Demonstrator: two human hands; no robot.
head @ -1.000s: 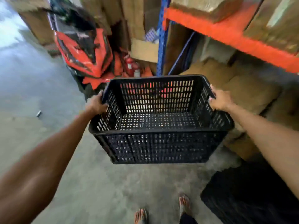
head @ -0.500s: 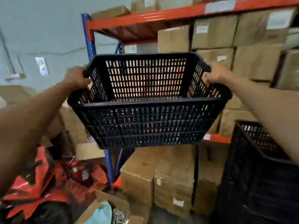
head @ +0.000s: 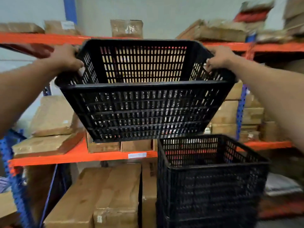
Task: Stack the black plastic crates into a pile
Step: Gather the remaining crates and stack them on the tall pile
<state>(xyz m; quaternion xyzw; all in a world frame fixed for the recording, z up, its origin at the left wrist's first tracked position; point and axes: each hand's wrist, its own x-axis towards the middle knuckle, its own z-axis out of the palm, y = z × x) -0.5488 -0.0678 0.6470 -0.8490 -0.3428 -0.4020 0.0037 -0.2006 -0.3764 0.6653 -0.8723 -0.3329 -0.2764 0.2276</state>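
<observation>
Carried crate [head: 144,111] is nearing the crate pile [head: 210,178], hanging up-left of it.
Left hand [head: 65,58] and right hand [head: 220,58] are gripping its end rims, fingers [head: 77,65] curled over.

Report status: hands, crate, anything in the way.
Left hand, right hand grip crate by side rims. Crate airborne, up-left of pile. Nothing between.

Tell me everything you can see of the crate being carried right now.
The carried crate is black, plastic-looking, with slotted walls that taper to the base and a solid rim band. It is upright, held in the air; no load shows through the slots. The left hand grips its left rim, the right hand its right rim. It hangs above and left of the pile of black crates, seemingly clear of it, before the orange shelving.
</observation>
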